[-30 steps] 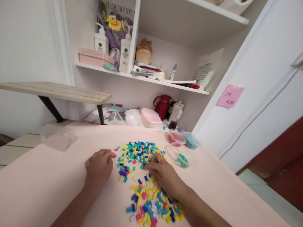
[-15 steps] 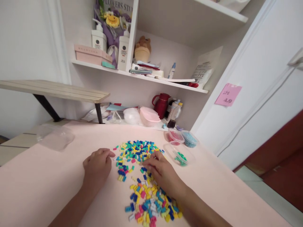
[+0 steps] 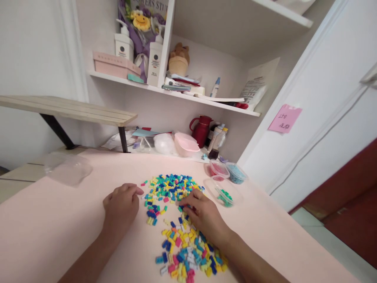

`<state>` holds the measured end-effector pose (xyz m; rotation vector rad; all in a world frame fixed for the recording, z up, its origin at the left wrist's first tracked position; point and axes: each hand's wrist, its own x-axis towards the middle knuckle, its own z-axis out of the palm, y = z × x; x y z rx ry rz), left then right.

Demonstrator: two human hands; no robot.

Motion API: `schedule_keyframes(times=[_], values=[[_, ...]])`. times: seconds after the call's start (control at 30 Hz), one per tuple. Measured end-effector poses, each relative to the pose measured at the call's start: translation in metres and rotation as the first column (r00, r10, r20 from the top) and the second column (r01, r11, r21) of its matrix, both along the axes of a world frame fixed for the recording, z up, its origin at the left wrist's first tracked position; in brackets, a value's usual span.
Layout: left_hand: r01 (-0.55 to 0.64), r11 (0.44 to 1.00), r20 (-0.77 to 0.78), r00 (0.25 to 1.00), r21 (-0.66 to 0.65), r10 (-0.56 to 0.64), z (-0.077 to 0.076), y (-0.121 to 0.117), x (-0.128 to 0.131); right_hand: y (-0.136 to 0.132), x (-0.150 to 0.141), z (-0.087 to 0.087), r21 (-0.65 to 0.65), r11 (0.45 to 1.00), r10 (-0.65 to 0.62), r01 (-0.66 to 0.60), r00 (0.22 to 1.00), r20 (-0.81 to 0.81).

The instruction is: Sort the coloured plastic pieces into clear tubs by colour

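Right hand (image 3: 204,210) edged slightly rightward — low over coloured bricks (image 3: 173,184).

Desk (image 3: 259,232) plain pale pink. Bricks (image 3: 190,255) mixed: yellow, blue, teal, green, white, pink. Jug (image 3: 202,133) dark red.

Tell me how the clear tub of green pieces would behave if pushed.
The clear tub would probably slide rather than tip, since it looks low and wide on the tabletop. It is likely light, being see-through plastic with only a small heap of green pieces inside. Those look loose, so a jolt may shift them.
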<state>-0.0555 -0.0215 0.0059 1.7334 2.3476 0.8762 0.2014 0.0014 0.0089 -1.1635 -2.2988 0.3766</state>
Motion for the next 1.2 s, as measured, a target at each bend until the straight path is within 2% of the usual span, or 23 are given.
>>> schedule_keyframes(times=[0.33,0.47,0.73,0.8,0.9,0.97,1.03,1.1,1.2], values=[[0.001,1.000,-0.028,1.000,0.005,0.000,-0.004,0.002,-0.001,0.003,-0.002,-0.004,0.049,0.999,0.005,-0.009,0.996,0.090],[-0.012,1.000,-0.041,0.999,-0.006,0.012,-0.002,0.001,-0.001,0.002,-0.006,-0.002,0.041,0.998,0.042,-0.044,0.998,0.043],[-0.015,0.999,-0.068,0.998,-0.031,0.013,0.001,0.002,-0.001,0.001,-0.003,-0.001,-0.054,0.996,0.065,-0.069,0.995,-0.080],[-0.014,0.999,-0.075,0.997,-0.029,0.012,0.000,0.003,-0.002,0.002,-0.002,0.004,-0.071,0.995,0.064,-0.073,0.991,-0.121],[-0.012,0.999,-0.074,0.997,-0.035,0.009,-0.001,0.004,-0.005,0.006,0.009,0.022,-0.034,0.998,0.046,-0.052,0.983,-0.178],[-0.003,1.000,-0.070,0.998,-0.031,0.001,-0.002,0.006,-0.007,0.012,0.025,0.038,0.026,1.000,-0.006,0.012,0.978,-0.208],[0.000,1.000,-0.064,0.998,-0.017,-0.002,-0.001,0.008,-0.009,0.020,0.047,0.052,0.092,0.986,-0.113,0.138,0.964,-0.241],[-0.006,1.000,-0.055,0.998,-0.019,0.005,-0.001,0.010,-0.010,0.028,0.071,0.059,0.153,0.942,-0.252,0.300,0.929,-0.270],[-0.011,0.999,-0.050,0.999,-0.046,0.009,0.000,0.013,-0.010,0.037,0.099,0.057,0.209,0.854,-0.424,0.477,0.870,-0.253]])
